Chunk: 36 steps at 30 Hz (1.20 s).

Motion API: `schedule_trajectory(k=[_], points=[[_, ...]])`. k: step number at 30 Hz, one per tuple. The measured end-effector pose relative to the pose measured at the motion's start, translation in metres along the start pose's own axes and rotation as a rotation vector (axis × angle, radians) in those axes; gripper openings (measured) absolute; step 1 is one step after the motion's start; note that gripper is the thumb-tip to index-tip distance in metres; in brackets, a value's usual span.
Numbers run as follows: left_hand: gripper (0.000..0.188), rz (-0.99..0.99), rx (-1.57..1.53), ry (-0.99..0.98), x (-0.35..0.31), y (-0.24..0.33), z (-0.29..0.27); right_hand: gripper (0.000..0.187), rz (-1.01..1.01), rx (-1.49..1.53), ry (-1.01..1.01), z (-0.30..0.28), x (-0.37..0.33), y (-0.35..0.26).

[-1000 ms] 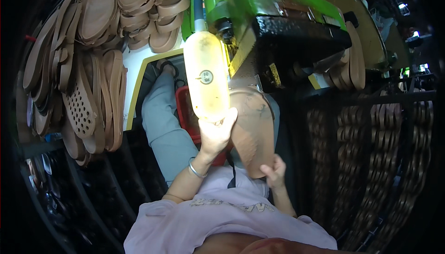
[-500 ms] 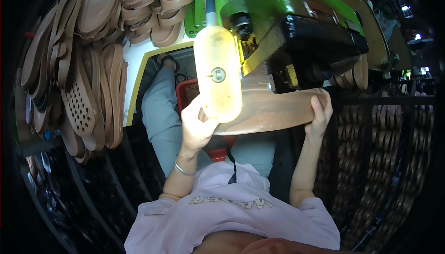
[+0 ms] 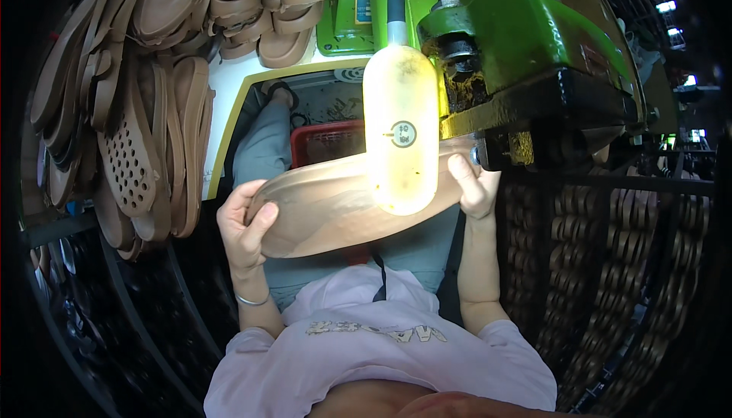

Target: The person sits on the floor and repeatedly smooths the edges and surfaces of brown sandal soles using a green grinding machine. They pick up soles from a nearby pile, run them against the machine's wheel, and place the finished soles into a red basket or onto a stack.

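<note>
You grip a long, curved tan sole (image 3: pixel 324 208) at both ends.
Your left hand (image 3: pixel 248 226) is closed on its left end, your right hand (image 3: pixel 477 189) on its right, near the green-and-black metal machine (image 3: pixel 526 56). The glowing yellow oval lamp (image 3: pixel 400 128) crosses the sole's far edge; a narrow gap parts your left hand from piled tan sandals (image 3: pixel 187 113).

"What's the top like?"
"A pale lilac T-shirt (image 3: pixel 366 372), short-sleeved, with chunky outlined lettering (image 3: pixel 335 327) running across the chest."
"Any jewellery?"
"A plain, thin silver bangle (image 3: pixel 253 301) round the left wrist."
"And lower down?"
"Grey-blue trousers (image 3: pixel 259 147), loose in the leg, with dark footwear (image 3: pixel 285 93) on the left foot. A narrow black strap (image 3: pixel 380 292) lies at the shirt's front, near the waist."
</note>
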<state>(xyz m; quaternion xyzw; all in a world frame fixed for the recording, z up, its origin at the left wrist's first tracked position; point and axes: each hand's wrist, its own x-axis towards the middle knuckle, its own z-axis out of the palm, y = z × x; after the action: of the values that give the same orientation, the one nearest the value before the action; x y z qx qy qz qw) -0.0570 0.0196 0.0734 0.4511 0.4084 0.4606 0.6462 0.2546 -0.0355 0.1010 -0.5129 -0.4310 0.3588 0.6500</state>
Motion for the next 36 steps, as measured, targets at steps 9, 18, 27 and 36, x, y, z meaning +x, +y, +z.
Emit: schedule_trajectory(k=[9,18,27,36], points=[[0.035,-0.123,-0.086,-0.041,-0.044,-0.033,-0.032,0.027,-0.007,-0.096,-0.123,0.020,0.003,0.007],[0.028,-0.236,0.231,-0.065,-0.074,-0.060,0.042,0.037,-0.044,-0.218,-0.078,0.003,0.001,0.017],[0.024,0.477,0.524,-0.141,0.042,-0.019,0.105,0.028,0.000,-0.061,0.250,-0.084,0.003,0.010],[0.025,0.172,0.314,-0.369,0.068,0.007,0.095,0.026,0.075,-0.059,0.248,-0.068,-0.010,0.005]])
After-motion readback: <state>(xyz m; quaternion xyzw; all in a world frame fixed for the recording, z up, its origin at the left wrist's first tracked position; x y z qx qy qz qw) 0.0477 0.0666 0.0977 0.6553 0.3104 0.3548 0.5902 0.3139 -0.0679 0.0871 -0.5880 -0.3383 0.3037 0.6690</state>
